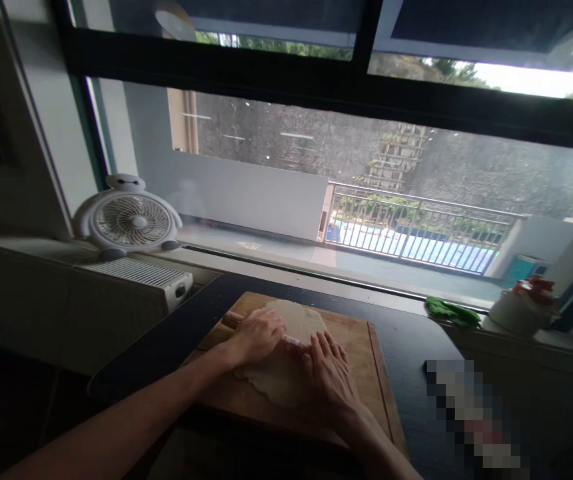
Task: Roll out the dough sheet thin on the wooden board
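A wooden rolling pin (232, 320) lies slantwise across a flat, pale sheet of dough (291, 319). My left hand (259, 333) is closed over the pin near its left end, which sticks out past the hand. Over the right part of the pin lies my right hand (330, 367), with its fingers draped across it and hiding that end. Between the two hands a short stretch of the pin shows, with a red and white marking. Underneath the dough is a wooden board (366, 373), and the dough's near edge is uneven.
The board rests on a dark table (416, 340). A white fan (139, 223) stands on the sill at left, above a white ribbed box (136, 273). At right are a green cloth (451, 311), a pale pot-like container (516, 313) and a pixelated object (476, 420). A large window lies ahead.
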A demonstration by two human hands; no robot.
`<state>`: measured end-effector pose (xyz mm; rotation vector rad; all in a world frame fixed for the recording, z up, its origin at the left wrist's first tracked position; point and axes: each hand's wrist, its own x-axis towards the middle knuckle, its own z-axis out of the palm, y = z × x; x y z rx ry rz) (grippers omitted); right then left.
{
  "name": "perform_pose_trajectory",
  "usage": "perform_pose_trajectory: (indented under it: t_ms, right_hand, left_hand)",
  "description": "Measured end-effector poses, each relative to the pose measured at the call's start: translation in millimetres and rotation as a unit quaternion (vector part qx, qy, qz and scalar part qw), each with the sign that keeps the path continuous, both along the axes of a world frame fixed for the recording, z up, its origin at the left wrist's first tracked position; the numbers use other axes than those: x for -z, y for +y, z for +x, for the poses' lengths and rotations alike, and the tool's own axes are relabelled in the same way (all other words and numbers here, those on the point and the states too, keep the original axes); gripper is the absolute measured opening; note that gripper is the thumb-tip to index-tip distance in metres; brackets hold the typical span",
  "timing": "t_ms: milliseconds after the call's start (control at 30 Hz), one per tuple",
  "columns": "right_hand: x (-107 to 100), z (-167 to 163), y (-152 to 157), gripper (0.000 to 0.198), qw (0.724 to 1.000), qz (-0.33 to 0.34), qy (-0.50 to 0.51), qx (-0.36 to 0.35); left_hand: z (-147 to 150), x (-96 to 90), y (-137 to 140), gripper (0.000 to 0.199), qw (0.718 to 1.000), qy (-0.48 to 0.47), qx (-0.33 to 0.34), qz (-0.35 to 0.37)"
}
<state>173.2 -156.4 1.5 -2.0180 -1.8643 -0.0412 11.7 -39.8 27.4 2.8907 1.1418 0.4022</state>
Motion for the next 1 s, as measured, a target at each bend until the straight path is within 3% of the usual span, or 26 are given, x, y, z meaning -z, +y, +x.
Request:
perform_pose_trajectory:
  t_ms: [133, 267, 367, 467, 633, 733, 833, 1000]
  right_hand:
    - [-15.1, 21.3, 35.3, 0.048, 0.997, -0.054, 0.036, 0.039]
    - [-21.7, 48.1, 86.0, 0.049, 0.993, -0.060, 0.041, 0.088]
    - [-20.5, 54.7, 97.1, 0.052, 0.991, -0.067, 0.047, 0.105]
    - [-16.7, 42.3, 75.0, 0.054, 0.992, -0.066, 0.048, 0.094]
    - [-1.7, -3.0, 0.6, 0.052, 0.999, -0.011, 0.005, 0.031]
    - [3.3, -17.3, -25.7, 0.055, 1.000, -0.001, -0.005, -0.006]
    - [-1.9, -7.7, -15.7, 0.054, 0.999, -0.041, 0.022, -0.010]
    - [-14.5, 36.2, 55.1, 0.054, 0.993, -0.092, 0.052, 0.060]
  left_hand:
    - [28.9, 3.4, 32.6, 0.042, 0.997, 0.017, -0.069, -0.011]
    - [60.6, 5.4, 77.1, 0.047, 0.993, 0.026, -0.107, -0.043]
    - [68.5, 5.1, 91.4, 0.046, 0.991, 0.025, -0.122, -0.053]
    - [59.8, 5.6, 77.2, 0.045, 0.992, 0.021, -0.116, -0.044]
    - [14.9, 11.2, 17.8, 0.048, 0.998, -0.003, -0.065, 0.028]
    - [-6.3, 13.1, -5.3, 0.053, 0.998, -0.015, -0.042, 0.050]
    - [-0.7, 11.0, -2.3, 0.054, 0.997, -0.001, -0.067, 0.029]
    - [49.1, 4.3, 49.1, 0.054, 0.993, 0.018, -0.111, -0.031]
